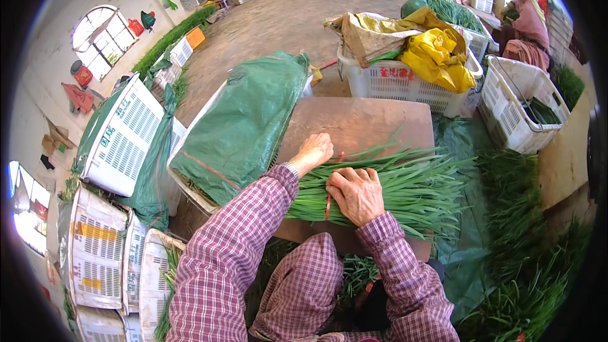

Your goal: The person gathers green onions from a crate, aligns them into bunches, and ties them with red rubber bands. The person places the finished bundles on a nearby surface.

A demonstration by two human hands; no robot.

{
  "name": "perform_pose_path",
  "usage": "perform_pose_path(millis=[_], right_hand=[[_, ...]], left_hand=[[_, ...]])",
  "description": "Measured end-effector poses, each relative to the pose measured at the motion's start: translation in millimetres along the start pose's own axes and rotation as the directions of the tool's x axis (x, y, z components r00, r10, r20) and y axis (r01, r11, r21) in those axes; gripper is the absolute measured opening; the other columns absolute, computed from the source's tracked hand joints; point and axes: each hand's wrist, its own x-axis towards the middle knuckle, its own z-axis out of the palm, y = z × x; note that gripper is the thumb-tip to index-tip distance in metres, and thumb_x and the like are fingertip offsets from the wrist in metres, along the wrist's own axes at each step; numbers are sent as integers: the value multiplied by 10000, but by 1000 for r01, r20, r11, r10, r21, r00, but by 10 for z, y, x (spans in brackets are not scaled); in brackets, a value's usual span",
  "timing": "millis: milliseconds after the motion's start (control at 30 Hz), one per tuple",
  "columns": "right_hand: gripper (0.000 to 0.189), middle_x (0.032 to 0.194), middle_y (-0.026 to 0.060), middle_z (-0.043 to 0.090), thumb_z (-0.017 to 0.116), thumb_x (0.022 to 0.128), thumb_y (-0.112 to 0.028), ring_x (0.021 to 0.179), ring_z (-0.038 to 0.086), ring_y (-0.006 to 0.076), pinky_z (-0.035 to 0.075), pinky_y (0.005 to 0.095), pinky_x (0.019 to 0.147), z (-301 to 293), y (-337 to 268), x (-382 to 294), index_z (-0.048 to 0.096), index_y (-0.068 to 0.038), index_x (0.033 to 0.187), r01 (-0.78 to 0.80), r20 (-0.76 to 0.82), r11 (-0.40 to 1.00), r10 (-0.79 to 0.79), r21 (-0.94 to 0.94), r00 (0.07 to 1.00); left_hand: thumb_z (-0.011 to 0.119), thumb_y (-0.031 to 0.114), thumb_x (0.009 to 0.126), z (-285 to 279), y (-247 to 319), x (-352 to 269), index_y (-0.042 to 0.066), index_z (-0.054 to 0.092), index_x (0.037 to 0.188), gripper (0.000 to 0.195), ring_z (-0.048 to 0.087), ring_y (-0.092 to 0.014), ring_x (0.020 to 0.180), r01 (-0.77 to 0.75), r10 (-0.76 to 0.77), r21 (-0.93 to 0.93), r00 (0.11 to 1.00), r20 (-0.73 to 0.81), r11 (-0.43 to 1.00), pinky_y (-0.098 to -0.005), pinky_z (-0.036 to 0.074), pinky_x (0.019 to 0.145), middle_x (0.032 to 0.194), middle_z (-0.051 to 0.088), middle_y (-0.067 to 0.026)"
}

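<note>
A thick bunch of long green leaves, apparently garlic chives (408, 190), lies across a brown board (361, 123) in front of me. A narrow red tie (328, 206) crosses the bunch near its middle. My right hand (356, 194) grips the bunch from above, its curled fingers beside the tie. Just past the bunch's far edge, my left hand (313, 152) is curled into a fist near the far end of the tie. Its fingertips are hidden, so whether it holds the tie does not show.
Left of the board stands a crate covered by a green woven sheet (237, 128). White plastic crates (128, 133) are stacked further left. Beyond the board, a crate (380, 78) carries yellow sacks. Loose greens (508, 199) lie at right. A seated person (527, 28) is at far right.
</note>
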Motion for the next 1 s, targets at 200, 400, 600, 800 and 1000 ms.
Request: perform_pose_path(millis=[200, 400, 600, 800, 1000], right_hand=[[99, 881, 20, 611, 653, 848, -266, 857, 598, 244, 413, 417, 829, -16, 24, -12, 621, -179, 884, -10, -2, 1000, 10, -27, 1000], [103, 944, -8, 638, 649, 840, -284, 879, 599, 223, 413, 397, 849, -65, 15, -10, 633, -189, 875, 5, -29, 999, -6, -32, 1000], [118, 1016, 6, 638, 623, 874, -311, 910, 597, 244, 426, 408, 845, 1, -17, -53, 649, -203, 914, -22, 4, 999, 22, -34, 1000], [97, 1096, 9, 619, 666, 824, -280, 1092, 555, 238, 379, 444, 929, -131, -136, -205, 659, -195, 873, -15, -70, 995, 22, 98, 997], [106, 1141, 71, 631, 694, 796, -217, 1092, 550, 310, 365, 453, 974, -332, -387, -540, 667, -139, 863, -86, -94, 959, 115, 271, 989]], left_hand=[[724, 373, 772, -32, 187, -75, 24, 712, 821, 352, 673, -379, 870, 97, -95, -14, 992, 84, 995, -470, 529, 771, 867, 700, -205], [770, 447, 704, 100, 293, -47, 62, 737, 825, 405, 688, -342, 857, 154, -156, 106, 988, 17, 982, -468, 531, 756, 856, 714, -164], [736, 296, 741, 148, 7, -37, 75, 722, 817, 234, 684, -255, 771, 62, -55, -188, 998, 38, 980, -409, 526, 702, 781, 705, -126], [649, 187, 898, -273, 166, -398, 41, 587, 946, 165, 592, -113, 836, 81, 140, -650, 949, 282, 756, -285, 476, 745, 880, 661, -46], [641, 74, 904, -267, 485, -1181, -1, 565, 905, 106, 585, -70, 751, -146, 143, -491, 989, -44, 859, -257, 490, 679, 817, 662, -29]])
